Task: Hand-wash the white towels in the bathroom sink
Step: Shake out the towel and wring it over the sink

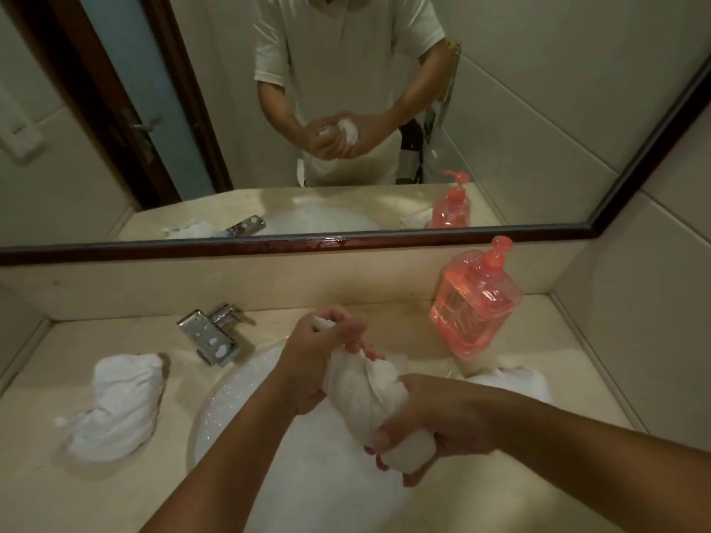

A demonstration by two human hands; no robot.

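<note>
Right hand (pixel 434 421) and left hand (pixel 313 355), fingers (pixel 379 442) clenched, grip opposite ends of twisted towel (pixel 361 386).

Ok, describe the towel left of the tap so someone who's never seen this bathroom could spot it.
Find the round sink in the beige counter and its chrome tap. Left of the tap lies a crumpled white towel. It is the only towel on that side: the held towel is over the sink, the third towel by the pink soap bottle.

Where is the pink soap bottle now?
In the head view, the pink soap bottle stands on the counter, right of the sink, just below the mirror frame.
</note>
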